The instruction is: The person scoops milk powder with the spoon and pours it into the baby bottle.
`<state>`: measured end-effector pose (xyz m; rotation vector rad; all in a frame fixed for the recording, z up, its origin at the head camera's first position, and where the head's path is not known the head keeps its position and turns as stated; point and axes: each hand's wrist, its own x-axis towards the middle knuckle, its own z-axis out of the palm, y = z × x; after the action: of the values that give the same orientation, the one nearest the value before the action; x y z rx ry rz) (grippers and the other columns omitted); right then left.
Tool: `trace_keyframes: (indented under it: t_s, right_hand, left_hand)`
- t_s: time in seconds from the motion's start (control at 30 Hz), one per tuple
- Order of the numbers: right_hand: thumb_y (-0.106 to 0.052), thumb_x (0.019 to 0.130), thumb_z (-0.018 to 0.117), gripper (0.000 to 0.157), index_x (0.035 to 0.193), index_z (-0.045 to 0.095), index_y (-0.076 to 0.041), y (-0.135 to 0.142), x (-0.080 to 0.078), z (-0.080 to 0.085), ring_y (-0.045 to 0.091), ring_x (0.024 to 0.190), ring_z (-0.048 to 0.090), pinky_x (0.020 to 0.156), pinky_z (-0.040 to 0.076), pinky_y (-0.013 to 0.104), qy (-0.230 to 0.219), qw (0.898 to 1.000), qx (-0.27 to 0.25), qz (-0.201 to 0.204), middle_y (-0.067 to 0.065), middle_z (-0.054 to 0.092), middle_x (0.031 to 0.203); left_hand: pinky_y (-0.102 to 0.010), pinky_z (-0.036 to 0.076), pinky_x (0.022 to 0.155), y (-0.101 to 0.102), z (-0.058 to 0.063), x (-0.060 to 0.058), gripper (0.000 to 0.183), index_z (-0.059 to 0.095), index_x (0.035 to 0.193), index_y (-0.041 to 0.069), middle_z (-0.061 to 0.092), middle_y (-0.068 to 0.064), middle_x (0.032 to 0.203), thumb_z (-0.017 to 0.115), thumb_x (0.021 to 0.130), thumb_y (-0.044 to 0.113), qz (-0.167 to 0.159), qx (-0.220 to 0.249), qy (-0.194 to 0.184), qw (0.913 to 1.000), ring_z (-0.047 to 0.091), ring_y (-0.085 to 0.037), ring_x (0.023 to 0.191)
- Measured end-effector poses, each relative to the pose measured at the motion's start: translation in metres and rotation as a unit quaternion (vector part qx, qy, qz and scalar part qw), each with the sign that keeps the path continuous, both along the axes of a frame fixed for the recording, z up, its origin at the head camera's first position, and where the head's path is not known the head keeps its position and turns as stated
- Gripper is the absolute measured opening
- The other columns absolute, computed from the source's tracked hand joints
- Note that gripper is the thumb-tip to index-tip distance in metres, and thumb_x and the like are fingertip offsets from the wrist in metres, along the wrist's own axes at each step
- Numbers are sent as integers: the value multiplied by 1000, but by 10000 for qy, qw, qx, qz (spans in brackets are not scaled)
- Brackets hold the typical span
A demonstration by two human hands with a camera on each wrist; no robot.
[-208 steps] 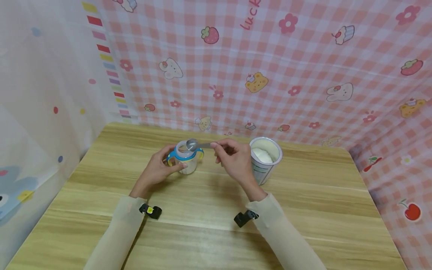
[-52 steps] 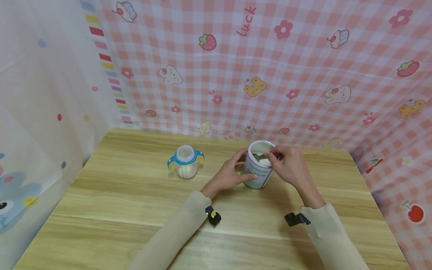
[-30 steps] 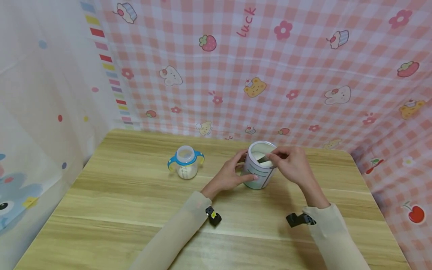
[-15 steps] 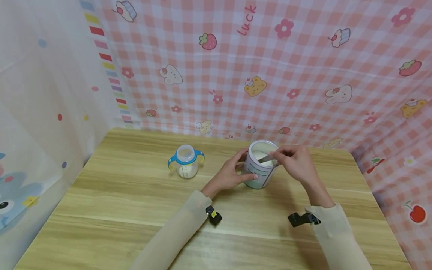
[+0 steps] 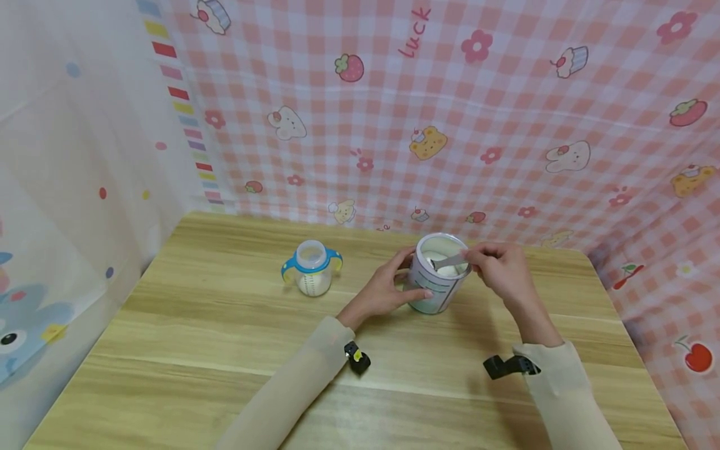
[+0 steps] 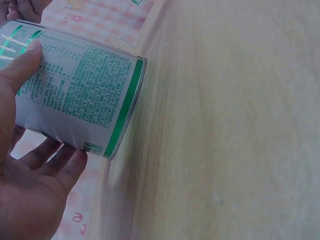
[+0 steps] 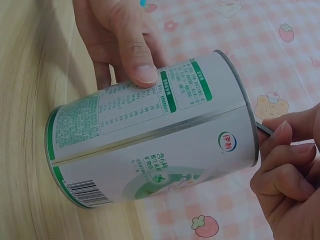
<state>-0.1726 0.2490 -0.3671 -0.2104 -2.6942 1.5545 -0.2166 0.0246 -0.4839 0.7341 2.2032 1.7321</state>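
Observation:
A white and green milk powder can [image 5: 447,292] stands on the table, white powder showing inside. My left hand [image 5: 382,289] holds it from the left, thumb on the front and fingers behind; the left wrist view shows this grip on the printed side of the can [image 6: 90,82]. My right hand [image 5: 506,272] pinches the handle of a metal spoon [image 5: 448,260] at the right of the rim. The spoon's bowl is inside the can, near the powder. To the left stands an uncapped baby bottle [image 5: 312,278] with blue handles and some white content low inside.
The wooden table [image 5: 236,350] meets a pink checked cloth [image 5: 382,125] close behind the can and bottle. A white patterned cloth [image 5: 67,156] hangs on the left side. Black cameras [image 5: 357,358] sit on both wrists.
Earlier my left hand held the bottle with the spoon over its mouth; now it grips the can. Lately my right hand drew slightly right, and the spoon's bowl came into sight inside the can.

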Motion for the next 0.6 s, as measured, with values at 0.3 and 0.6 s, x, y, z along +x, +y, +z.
trace_keyframes:
  t_s: [0.3, 0.6]
  right_hand:
    - [-29, 100, 67, 33, 91, 67, 3, 8, 0, -3, 6, 50, 38, 45, 33, 25, -227, 9981, -537, -221, -7, 52, 59]
    - [-26, 101, 64, 27, 95, 68, -1, 13, 0, -6, 5, 53, 42, 47, 36, 23, -271, 9950, -849, -440, -9, 58, 66]
  left_hand:
    - [-42, 45, 118, 0, -1, 0, 87, 33, 156, 39, 50, -1, 153, 84, 87, 30, -24, 14, 38, 10000, 50, -24, 142]
    - [-41, 45, 118, 0, 0, 0, 87, 33, 155, 42, 50, 0, 152, 85, 87, 29, -21, 34, 20, 10000, 50, -23, 142]
